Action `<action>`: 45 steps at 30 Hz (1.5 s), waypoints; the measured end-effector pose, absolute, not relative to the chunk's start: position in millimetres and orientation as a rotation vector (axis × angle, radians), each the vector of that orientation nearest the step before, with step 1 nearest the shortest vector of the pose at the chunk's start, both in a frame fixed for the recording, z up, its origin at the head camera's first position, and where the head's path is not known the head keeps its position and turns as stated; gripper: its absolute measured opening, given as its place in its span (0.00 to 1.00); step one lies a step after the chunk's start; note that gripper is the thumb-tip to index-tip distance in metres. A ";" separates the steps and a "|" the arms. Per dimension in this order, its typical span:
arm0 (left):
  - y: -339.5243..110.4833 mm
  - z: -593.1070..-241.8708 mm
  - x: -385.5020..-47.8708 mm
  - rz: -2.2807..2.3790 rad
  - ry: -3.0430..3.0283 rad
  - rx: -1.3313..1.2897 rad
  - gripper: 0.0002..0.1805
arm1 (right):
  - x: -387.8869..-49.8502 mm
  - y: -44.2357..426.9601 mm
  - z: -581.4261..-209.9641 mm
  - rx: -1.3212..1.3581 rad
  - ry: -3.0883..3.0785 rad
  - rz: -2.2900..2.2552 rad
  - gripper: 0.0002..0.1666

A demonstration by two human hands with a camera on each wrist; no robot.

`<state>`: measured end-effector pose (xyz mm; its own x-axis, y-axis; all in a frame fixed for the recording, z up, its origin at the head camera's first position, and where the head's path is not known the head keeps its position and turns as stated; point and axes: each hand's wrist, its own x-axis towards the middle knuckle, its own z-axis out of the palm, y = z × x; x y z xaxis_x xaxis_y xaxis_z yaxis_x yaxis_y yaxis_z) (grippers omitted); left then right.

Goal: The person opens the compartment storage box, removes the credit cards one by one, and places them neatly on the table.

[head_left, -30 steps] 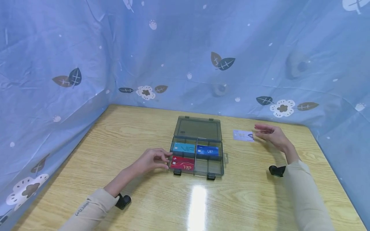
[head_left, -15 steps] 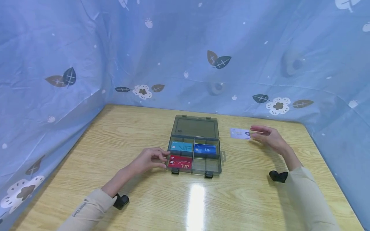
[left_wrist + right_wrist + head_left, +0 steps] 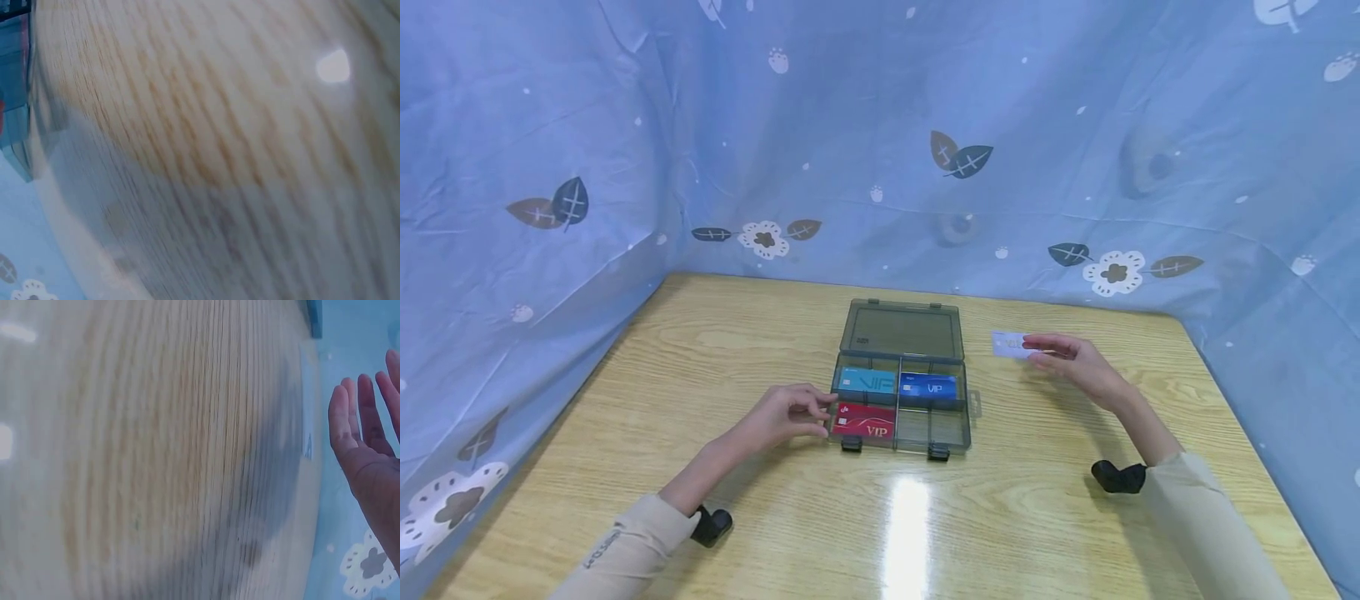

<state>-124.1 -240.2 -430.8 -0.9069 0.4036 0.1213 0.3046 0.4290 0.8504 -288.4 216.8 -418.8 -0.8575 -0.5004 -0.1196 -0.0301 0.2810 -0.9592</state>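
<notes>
Prob. at the reach step; next move likely calls for a thumb-&-finger pinch, then a lift. Table [image 3: 737, 333] w/ box [image 3: 913, 425] open on it. L hand [image 3: 782, 415] at box's L edge, fingers bent; can't tell if gripping. R hand [image 3: 1078, 367] well apart from it, R of box, fingers loosely extended, apparently holding nothing. White card [image 3: 1006, 344] on table, R of box, partly under R fingertips, far from L hand; contact unclear.
</notes>
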 end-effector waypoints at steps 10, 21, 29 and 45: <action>-241.2 -432.0 -122.8 1.511 2.581 0.661 0.07 | -272.5 207.0 -416.7 -0.511 2.058 -1.682 0.28; -239.8 -429.7 -123.4 1.499 2.584 0.614 0.07 | -247.5 198.4 -409.1 -0.540 2.053 -1.600 0.30; -240.6 -430.3 -123.9 1.482 2.617 0.673 0.07 | -231.7 188.1 -408.2 -0.607 2.023 -1.571 0.28; -241.2 -432.9 -124.5 1.488 2.609 0.680 0.07 | -203.7 156.2 -403.6 -0.589 1.927 -1.570 0.28</action>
